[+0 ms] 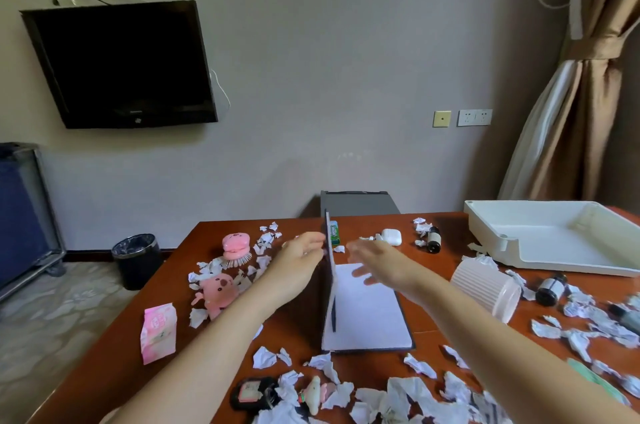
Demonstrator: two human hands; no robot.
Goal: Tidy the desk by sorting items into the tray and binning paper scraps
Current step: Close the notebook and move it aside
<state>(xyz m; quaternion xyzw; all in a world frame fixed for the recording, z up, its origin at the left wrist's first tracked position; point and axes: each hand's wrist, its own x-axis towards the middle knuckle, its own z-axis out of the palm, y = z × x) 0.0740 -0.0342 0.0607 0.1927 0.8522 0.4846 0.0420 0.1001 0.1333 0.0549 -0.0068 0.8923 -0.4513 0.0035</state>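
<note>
Across the brown desk [114, 382] the clutter spreads from edge to edge, and a white tray [491, 240] sits at its far right corner with nothing visible inside. At the desk's middle lies a notebook [367, 312], its white page flat and its dark cover standing upright on the left side. The left hand [298, 261] holds that cover near its top edge, its grip clamped on it. The right hand [377, 261] hovers blurred above the far end of the page, fingers apart and holding nothing. On the floor left of the desk stands a black bin [136, 259]. A ribbed cup [485, 288] lies on its side between the notebook and the tray. Left of the notebook are a pink plush [218, 292], a pink brush [235, 247] beyond it, and a pink tissue pack [157, 332] nearer the front. A white earbud case [391, 236] and a dark bottle [433, 238] sit at the far edge. A dark pen [333, 314] lies along the notebook's spine. Torn paper scraps [415, 392] are scattered all around, thickest at the near edge.
</note>
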